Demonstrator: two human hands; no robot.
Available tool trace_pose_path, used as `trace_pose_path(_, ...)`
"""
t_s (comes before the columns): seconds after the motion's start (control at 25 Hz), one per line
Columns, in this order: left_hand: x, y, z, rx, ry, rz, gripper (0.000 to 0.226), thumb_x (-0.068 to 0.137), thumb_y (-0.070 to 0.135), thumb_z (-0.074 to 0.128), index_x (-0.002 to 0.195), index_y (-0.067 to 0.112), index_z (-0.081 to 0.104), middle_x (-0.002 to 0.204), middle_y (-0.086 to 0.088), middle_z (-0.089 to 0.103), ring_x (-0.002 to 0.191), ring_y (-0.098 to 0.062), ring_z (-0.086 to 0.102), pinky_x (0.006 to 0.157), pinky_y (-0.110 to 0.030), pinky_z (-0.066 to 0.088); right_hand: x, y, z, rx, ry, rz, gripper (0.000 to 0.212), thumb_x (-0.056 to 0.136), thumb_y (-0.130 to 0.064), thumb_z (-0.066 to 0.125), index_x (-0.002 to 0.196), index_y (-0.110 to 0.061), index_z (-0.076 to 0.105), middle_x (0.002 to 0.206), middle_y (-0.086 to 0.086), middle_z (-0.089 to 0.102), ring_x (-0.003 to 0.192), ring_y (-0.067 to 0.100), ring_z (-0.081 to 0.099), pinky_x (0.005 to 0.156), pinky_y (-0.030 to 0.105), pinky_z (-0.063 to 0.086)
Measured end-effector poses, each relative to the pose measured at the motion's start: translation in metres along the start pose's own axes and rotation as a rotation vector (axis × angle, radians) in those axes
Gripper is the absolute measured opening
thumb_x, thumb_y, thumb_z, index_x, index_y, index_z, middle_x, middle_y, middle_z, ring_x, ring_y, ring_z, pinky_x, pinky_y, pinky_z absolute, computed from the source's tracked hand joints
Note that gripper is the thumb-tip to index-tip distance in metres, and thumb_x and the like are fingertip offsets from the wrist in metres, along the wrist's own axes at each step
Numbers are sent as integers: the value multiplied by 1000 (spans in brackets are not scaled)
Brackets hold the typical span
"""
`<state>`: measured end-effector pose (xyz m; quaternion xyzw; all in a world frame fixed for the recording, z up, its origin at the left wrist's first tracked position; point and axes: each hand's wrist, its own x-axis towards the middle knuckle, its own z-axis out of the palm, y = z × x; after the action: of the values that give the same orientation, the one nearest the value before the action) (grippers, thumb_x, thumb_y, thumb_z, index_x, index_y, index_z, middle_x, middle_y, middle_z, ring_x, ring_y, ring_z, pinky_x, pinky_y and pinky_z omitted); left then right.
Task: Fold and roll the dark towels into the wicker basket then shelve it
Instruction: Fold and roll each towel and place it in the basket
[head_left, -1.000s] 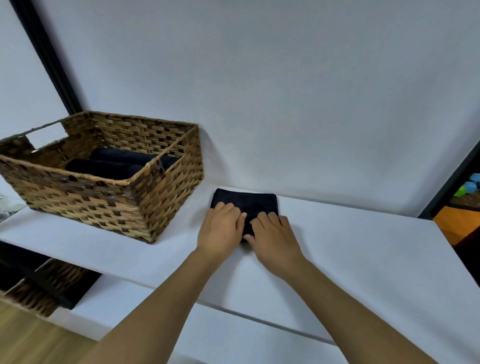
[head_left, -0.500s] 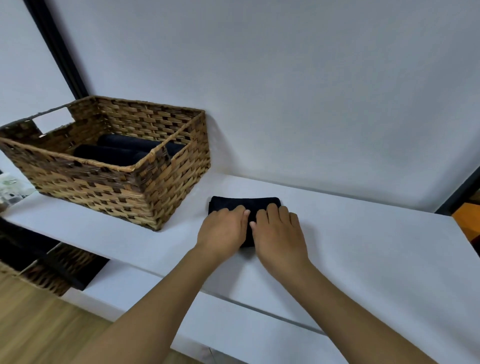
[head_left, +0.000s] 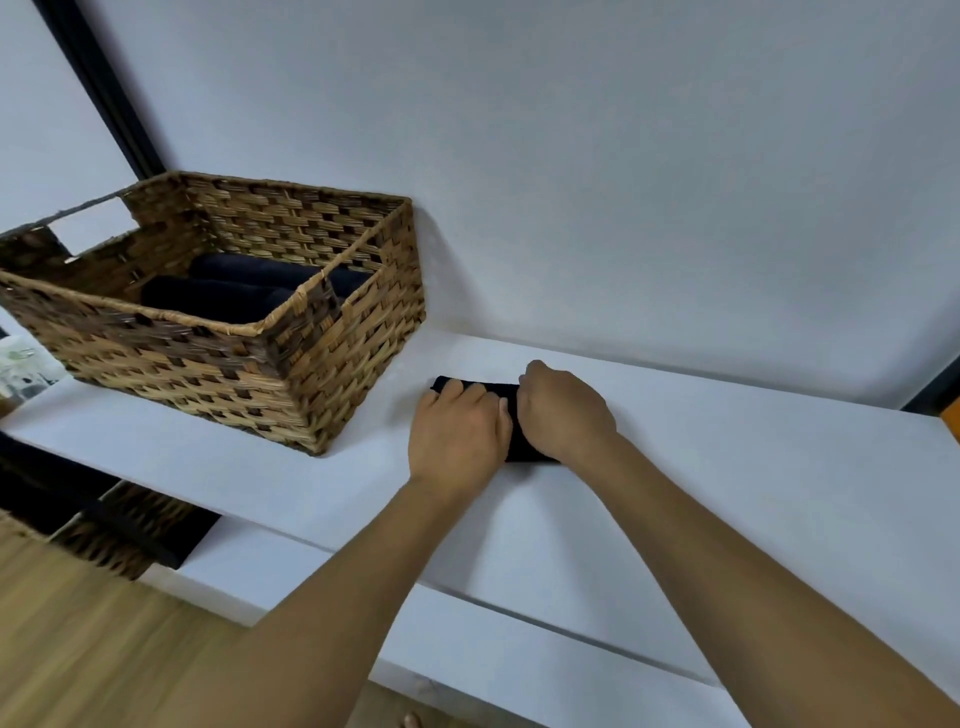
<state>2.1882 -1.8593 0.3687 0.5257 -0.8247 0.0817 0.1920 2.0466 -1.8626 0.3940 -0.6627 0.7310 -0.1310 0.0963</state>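
Left hand: the left hand (head_left: 460, 434) lies on the near left part of a dark towel (head_left: 514, 415), knuckles up, fingers curled over the cloth and pressing it down.
Right hand: the right hand (head_left: 563, 410) sits just beside the left, fingers bent round the right part of the roll, gripping it.
Why both hands: judged from the pose, two hands side by side keep the roll even along its length and stop it springing open.
Towel: almost hidden under the hands; only a narrow dark strip shows at the far left edge and between the hands. It rests on the white shelf top (head_left: 727, 467), near the wall.
Wicker basket (head_left: 291, 374): stands on the same surface, to the left of the towel and apart from it. Close enough, it seems, for a short carry.
Inside the basket: two rolled towels (head_left: 228, 296) lie side by side, lengthwise.
Step in hand: probably finishing the roll of a third towel.
Below: another woven basket (head_left: 119, 540) sits on a lower level at the left, blurred.
Left to do: move this roll into the basket, then shelve it.
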Motion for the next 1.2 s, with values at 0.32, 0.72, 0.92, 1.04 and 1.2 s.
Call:
trace_pose_path(0.32,68,-16,7,-361,-427,-147,39,102,32,37,66,19,42,72,3,52,83,-29,56,67,-35,35,-18,8,26,-278,405,-146,42,98,-30,36,64,-14,54,62,6,55,59,31,52,55,34,32)
trace_pose_path(0.72,83,-11,11,-84,-246,54,48,105,35,25,72,18,54,79,-3,62,77,-26,52,68,-34,31,17,5,21,-398,303,-37,37,100,-25,29,84,-10,58,83,10,60,71,32,54,58,34,26)
trace_pose_path(0.92,124,-21,32,-325,-571,9,44,104,39,25,69,21,46,83,0,58,91,-27,58,75,-38,40,26,12,23,-221,300,89,40,101,-34,30,76,-13,54,75,7,57,69,33,55,56,34,31)
trace_pose_path(1.04,126,-19,35,-344,-344,39,43,104,34,30,67,20,45,72,4,53,78,-24,55,67,-36,37,59,27,12,-4,120,174,46,102,-39,30,68,-13,47,70,4,57,64,25,54,54,32,33)
trace_pose_path(1.2,99,-22,32,-290,-100,279,33,97,41,39,81,19,58,79,6,53,85,-17,48,65,-31,32,74,35,4,186,47,184,46,100,-36,34,62,-12,42,63,4,51,60,25,49,53,32,32)
